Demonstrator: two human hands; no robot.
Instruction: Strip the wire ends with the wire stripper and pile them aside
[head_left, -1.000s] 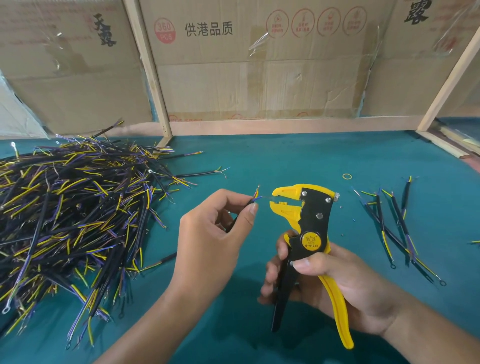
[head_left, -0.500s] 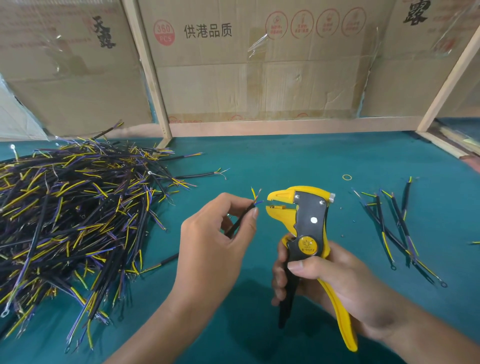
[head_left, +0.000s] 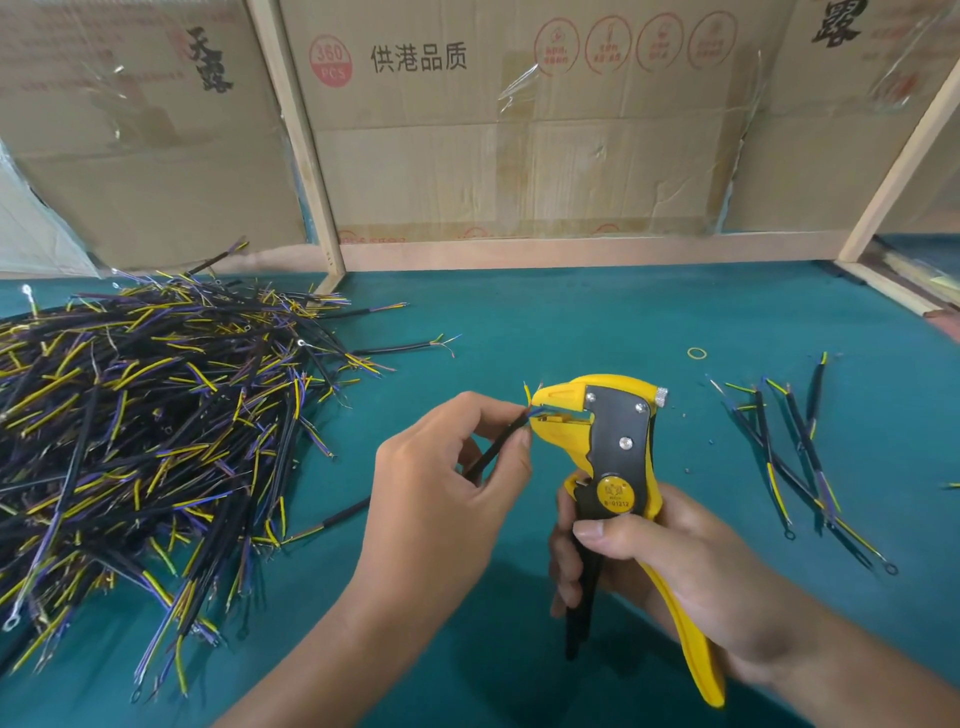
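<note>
Pinching a black wire (head_left: 497, 441) between thumb and forefinger, our left hand (head_left: 447, 499) feeds its tip into the mouth of the stripper (head_left: 618, 457); a yellow strand pokes up just past our fingertips. Our right hand (head_left: 670, 561) grips the stripper's handles, thumb across the black body. A big pile (head_left: 145, 431) lies well outside our left fingers, and a few wires (head_left: 800, 457) lie beyond our right knuckles on the table (head_left: 519, 322).

2 hands (head_left: 447, 493), 1 wire stripper (head_left: 618, 457), 1 rubber band (head_left: 696, 354).
</note>
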